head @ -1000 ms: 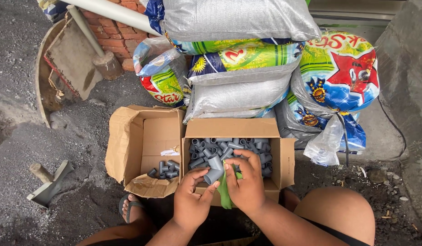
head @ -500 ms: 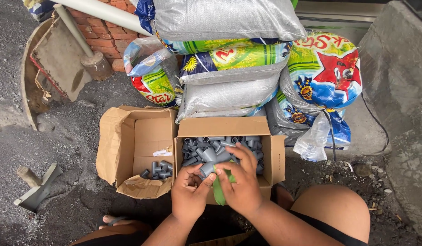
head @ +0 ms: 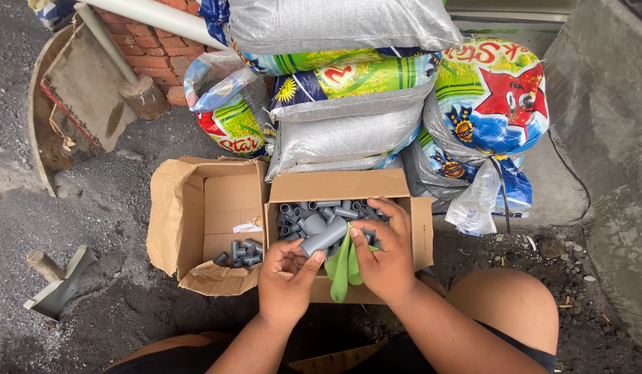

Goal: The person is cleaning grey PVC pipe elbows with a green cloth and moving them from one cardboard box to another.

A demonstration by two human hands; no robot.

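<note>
Grey pipe fitting (head: 325, 237), gripped by left hand (head: 287, 279) and right hand (head: 384, 255) with a green cloth (head: 341, 266), above the fitting-filled right cardboard box (head: 335, 187); the left cardboard box (head: 227, 197) holds a few fittings; two boxes.

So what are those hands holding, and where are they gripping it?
A short grey pipe piece, its lower end pinched by the left hand; the right hand holds green rubber bands.
</note>
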